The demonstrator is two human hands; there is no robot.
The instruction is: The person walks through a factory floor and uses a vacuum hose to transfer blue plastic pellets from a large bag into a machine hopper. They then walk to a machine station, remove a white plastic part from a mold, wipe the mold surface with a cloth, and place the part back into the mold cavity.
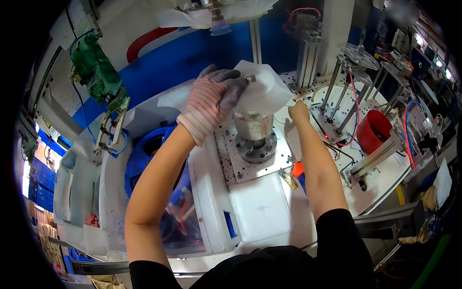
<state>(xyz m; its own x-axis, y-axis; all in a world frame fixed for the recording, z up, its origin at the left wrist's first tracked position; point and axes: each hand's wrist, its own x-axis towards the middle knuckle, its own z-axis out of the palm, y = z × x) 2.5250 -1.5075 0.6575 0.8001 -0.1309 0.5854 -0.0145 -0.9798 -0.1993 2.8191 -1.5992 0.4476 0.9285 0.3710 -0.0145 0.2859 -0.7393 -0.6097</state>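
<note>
Overhead, white sheet [262, 89], tilted, corner up-left

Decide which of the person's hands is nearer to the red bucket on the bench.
Right. The right hand, bare, pinches the white sheet partway toward the red bucket. The gloved left hand grips the sheet's far side, further off.

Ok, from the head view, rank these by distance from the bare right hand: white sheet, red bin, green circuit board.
From the right hand:
1. White sheet, touching it, just to its left.
2. Red bin, off to its right.
3. Green circuit board, far left, beyond the gloved left hand.
</note>
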